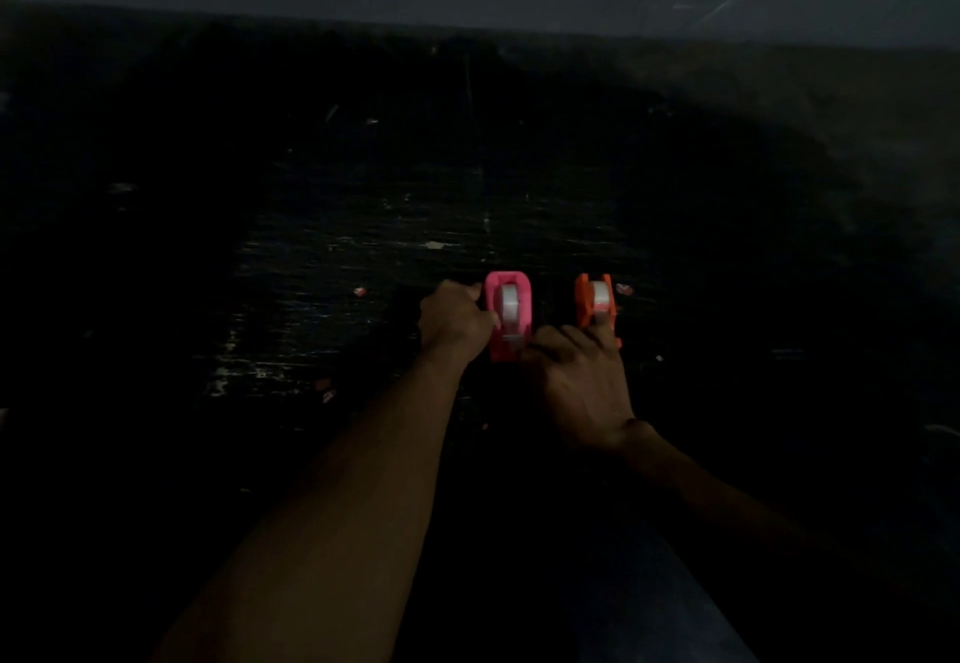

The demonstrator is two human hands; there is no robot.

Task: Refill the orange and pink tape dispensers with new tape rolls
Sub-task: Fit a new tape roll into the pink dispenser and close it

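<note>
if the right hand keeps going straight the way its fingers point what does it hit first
The orange dispenser: the right hand points away from the person, its fingertips apparently already at the dispenser's near end. The dim light hides whether they touch it.

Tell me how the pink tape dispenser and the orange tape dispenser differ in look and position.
The pink tape dispenser stands to the left; the orange tape dispenser stands to the right. The left hand touches the pink one's side; the right hand reaches the orange one's near end. Both hold a clear tape roll and stand on the dark table.
</note>
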